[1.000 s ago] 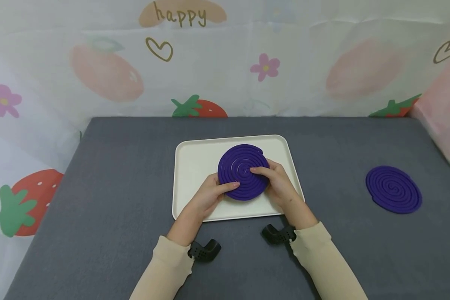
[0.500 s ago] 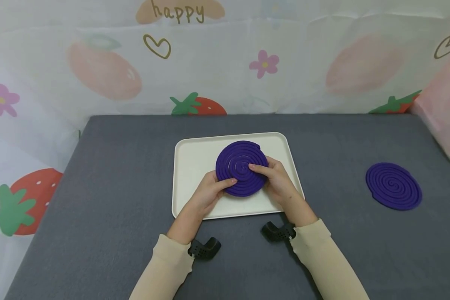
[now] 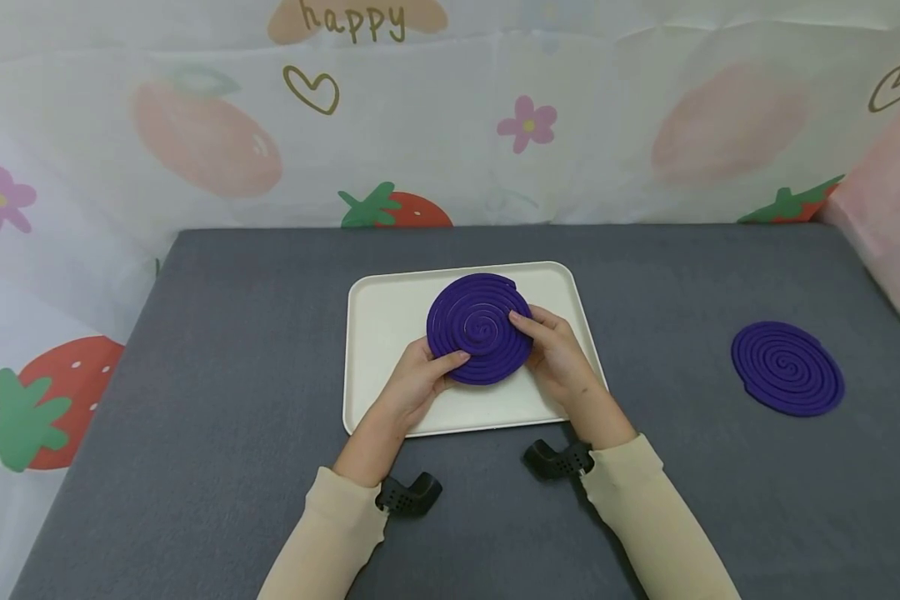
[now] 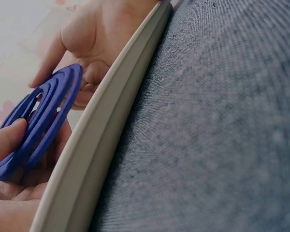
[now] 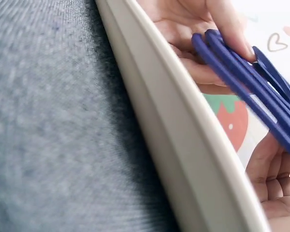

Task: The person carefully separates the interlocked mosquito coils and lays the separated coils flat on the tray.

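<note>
A flat purple spiral disc (image 3: 480,329) is held up over a cream rectangular tray (image 3: 378,392) in the head view. My left hand (image 3: 410,385) grips its lower left edge, thumb on top and fingers underneath. At the right edge my right hand (image 3: 564,360) pinches it, thumb on the face and the other fingers mostly hidden behind. In the left wrist view the disc (image 4: 50,108) is tilted and gaps show between its coils. The right wrist view shows those coils (image 5: 253,82) edge-on, above the tray's rim (image 5: 183,125).
A second purple spiral disc (image 3: 787,369) lies flat on the grey cloth-covered table (image 3: 225,400) at the right. Behind the table hangs a white printed curtain (image 3: 435,133). Black wrist cameras (image 3: 412,496) sit on both wrists near the tray's front edge.
The disc has shifted slightly up and to the left in the head view. My right thumb has moved from near its centre toward its right edge. The second disc stays put.
</note>
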A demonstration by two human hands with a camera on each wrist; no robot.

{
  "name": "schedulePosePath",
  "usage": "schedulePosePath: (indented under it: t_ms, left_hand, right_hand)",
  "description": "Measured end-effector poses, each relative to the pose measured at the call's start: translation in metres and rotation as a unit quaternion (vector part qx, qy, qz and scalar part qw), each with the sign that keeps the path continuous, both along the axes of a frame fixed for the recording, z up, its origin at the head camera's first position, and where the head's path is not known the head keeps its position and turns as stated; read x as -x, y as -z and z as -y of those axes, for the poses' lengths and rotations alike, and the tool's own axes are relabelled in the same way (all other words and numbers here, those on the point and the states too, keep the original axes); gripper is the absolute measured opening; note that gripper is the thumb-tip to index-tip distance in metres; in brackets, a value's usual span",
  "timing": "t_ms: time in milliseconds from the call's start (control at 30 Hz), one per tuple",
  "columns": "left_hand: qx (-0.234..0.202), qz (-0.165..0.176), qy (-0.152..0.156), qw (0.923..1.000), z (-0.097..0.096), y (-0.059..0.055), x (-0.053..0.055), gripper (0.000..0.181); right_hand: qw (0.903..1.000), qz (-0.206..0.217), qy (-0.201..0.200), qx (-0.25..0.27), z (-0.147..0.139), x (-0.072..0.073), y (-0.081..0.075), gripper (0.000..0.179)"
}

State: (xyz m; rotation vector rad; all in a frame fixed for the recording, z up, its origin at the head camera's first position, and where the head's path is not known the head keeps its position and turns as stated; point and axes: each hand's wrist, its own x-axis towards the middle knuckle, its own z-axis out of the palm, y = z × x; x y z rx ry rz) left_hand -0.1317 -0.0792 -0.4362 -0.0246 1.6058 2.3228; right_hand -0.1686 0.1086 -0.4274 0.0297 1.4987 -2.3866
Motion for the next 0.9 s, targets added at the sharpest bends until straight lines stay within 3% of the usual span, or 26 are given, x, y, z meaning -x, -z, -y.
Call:
schedulePosePath:
  t_ms: [567,900]
  left_hand:
    - [0.001,-0.002,0.009,1.0000,0.0010,0.0005,0.0014,0.044]
    - [0.014,-0.008,0.004,0.9999,0.0006,0.0022,0.0009,0.043]
  right_hand:
    - [0.9983,0.013,-0.026,0.051,-0.0011,0.0019,0.0010,0.031]
    - [0.9979,-0.021,-0.059,-0.016,0.0004,0.0004,0.0041,0.023]
